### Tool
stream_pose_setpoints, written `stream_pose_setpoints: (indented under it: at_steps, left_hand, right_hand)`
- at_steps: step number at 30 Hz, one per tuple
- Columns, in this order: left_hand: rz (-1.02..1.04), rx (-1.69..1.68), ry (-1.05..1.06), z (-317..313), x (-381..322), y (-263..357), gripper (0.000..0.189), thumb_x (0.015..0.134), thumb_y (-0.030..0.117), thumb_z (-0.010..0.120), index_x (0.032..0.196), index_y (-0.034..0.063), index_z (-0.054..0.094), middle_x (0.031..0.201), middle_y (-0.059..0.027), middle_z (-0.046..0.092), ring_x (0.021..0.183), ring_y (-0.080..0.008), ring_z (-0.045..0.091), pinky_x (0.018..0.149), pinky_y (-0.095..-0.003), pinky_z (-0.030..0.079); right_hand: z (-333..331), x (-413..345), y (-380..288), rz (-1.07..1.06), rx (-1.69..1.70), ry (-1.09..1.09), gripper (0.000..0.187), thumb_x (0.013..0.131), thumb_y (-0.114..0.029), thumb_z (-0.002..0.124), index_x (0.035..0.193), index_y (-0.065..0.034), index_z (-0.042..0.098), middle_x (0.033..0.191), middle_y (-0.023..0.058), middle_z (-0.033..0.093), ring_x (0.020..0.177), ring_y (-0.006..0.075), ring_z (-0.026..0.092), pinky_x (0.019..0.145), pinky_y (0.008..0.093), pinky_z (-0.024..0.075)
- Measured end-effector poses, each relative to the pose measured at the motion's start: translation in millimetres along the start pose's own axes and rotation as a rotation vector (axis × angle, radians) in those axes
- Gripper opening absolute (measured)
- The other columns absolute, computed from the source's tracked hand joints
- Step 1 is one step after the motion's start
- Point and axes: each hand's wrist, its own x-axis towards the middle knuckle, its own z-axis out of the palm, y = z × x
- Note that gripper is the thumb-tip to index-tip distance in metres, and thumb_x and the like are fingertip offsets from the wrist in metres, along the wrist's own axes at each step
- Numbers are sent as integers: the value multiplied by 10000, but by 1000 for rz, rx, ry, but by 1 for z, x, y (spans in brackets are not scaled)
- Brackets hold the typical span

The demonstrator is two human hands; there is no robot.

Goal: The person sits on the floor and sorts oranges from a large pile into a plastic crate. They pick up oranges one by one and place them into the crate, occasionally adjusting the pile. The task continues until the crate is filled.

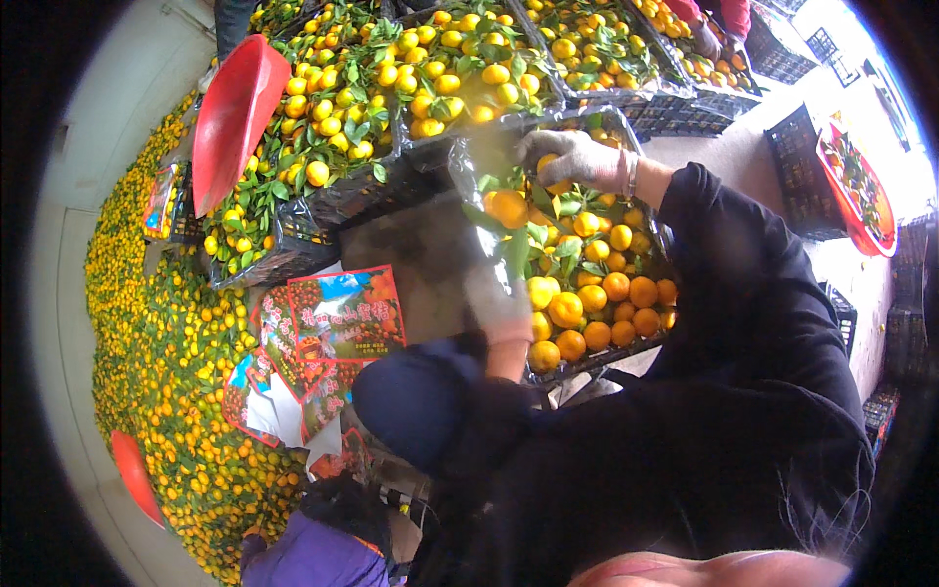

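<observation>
In a black plastic crate lined with clear film [463, 176], mandarins with green leaves lie at the far end and rows of mandarins [596, 335] at the near end. My right hand [576, 160], in a light knitted glove, is over the far end with its fingers closed around a mandarin [547, 164]. My left hand [502, 290], also gloved, is strongly blurred over the crate's left edge, so its fingers cannot be made out. A blurred mandarin [506, 208] with leaves appears large just beyond it; whether the hand touches it is unclear.
More lined crates of leafy mandarins [447, 84] stand ahead. A red plastic scoop [238, 121] leans at the left, above a large heap of mandarins [183, 367]. Printed cardboard sheets [346, 315] lie left of the crate. Co-workers are at upper right and lower left. A red basin [858, 191] stands at right.
</observation>
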Motion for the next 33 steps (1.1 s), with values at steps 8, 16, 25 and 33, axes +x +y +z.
stream_pose_setpoints:
  at_steps: [8, 16, 25, 33]
  left_hand:
    - [73, -188, -471, -37, 64, 48, 410, 799, 264, 752, 1129, 44, 649, 1119, -184, 658, 1084, -372, 609, 959, -471, 470]
    - [208, 432, -931, -37, 74, 70, 294, 914, 268, 540, 1003, 43, 706, 1031, -198, 702, 972, -364, 677, 854, -449, 547]
    - [-836, -1056, -802, -3, 65, -8, 301, 954, 158, 582, 1222, 23, 608, 1185, -77, 646, 1046, -222, 636, 897, -395, 528]
    - [-953, -1138, -853, 14, 67, -2, 286, 954, 142, 586, 1207, 8, 597, 1135, -115, 650, 1009, -246, 648, 898, -399, 548]
  right_hand:
    - [40, -51, -13, -98, -218, -34, 338, 751, -104, 664, 1082, -48, 629, 998, 80, 662, 953, 185, 621, 854, 328, 498]
    - [31, -76, -24, -75, -1119, 14, 427, 727, -206, 706, 1130, -100, 609, 875, 182, 675, 820, 394, 661, 720, 468, 531]
    - [-43, -72, 71, 242, -944, 194, 330, 777, -299, 671, 1043, -105, 696, 988, 165, 709, 917, 372, 674, 826, 448, 529]
    - [16, -59, 50, 113, -261, 12, 563, 895, -455, 694, 1254, -28, 617, 1099, 111, 687, 1061, 218, 656, 867, 379, 539]
